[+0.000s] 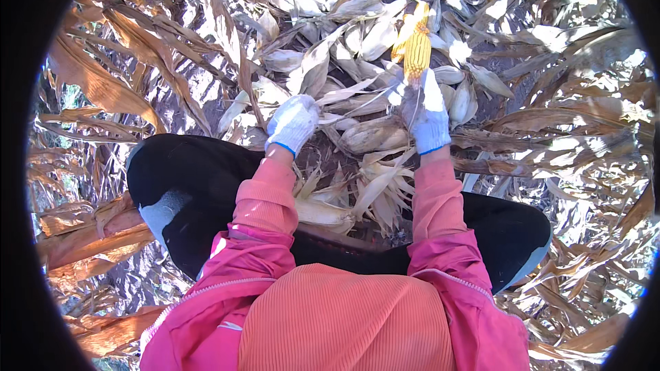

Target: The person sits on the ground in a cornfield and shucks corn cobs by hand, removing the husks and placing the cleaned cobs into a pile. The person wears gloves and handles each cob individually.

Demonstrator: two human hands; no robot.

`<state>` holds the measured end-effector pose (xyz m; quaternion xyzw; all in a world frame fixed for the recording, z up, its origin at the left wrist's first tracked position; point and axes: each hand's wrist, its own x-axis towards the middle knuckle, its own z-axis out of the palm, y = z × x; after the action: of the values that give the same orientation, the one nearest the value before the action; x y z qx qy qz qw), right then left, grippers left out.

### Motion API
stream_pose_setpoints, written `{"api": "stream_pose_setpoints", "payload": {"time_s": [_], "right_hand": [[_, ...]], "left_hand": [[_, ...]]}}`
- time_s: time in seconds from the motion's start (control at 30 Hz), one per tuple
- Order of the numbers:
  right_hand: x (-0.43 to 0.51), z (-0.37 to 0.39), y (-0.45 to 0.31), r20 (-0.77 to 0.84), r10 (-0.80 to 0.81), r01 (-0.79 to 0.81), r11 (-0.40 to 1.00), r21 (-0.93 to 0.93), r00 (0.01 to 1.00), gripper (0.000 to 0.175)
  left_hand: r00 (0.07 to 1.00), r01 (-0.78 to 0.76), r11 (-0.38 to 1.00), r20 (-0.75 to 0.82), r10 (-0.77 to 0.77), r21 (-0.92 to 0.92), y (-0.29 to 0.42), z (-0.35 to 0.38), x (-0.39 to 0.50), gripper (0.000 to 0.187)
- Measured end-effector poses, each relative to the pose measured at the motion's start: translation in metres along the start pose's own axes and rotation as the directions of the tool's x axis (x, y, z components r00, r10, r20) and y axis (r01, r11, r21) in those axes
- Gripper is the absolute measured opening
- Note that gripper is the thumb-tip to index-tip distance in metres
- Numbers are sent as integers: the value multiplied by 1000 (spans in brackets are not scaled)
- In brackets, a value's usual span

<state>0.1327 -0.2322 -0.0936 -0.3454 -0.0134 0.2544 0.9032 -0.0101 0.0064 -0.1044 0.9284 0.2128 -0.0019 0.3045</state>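
Note:
My right hand (429, 110), in a white knit glove with a blue cuff edge, is around the base of a husked yellow corn ear (416, 55). The ear points away from me. Just behind it shows more yellow corn (401, 41), partly covered by the first ear. My left hand (295, 117), gloved the same way, is curled, with its back towards me and its fingers hidden. Dry husk strips (337, 119) lie right beside its fingers; whether it grips them I cannot tell. Between my hands an ear still in its husk (375, 135) rests on the ground.
Several corn ears in pale husks (379, 41) are heaped ahead. Nearer my lap lie torn, opened husks (384, 185) and another husk-covered ear (322, 214). My bent legs (196, 185) flank this spot. Dry corn leaves (111, 82) and stalks (495, 167) spread on both sides.

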Motion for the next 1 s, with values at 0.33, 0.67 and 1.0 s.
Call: {"api": "stream_pose_setpoints", "payload": {"time_s": [0.33,0.67,1.0], "right_hand": [[-40,-58,49,-279,87,-126,-739,-662,956,63],[-43,-56,30,-368,174,-151,-696,-702,913,61],[-8,52,-5,-80,375,145,-533,-834,923,46]], "left_hand": [[979,10,985,199,-44,172,12,18,-24,44],[977,-200,940,-127,171,-277,36,-8,1,29],[939,-291,957,194,283,15,61,-14,-12,88]]}}
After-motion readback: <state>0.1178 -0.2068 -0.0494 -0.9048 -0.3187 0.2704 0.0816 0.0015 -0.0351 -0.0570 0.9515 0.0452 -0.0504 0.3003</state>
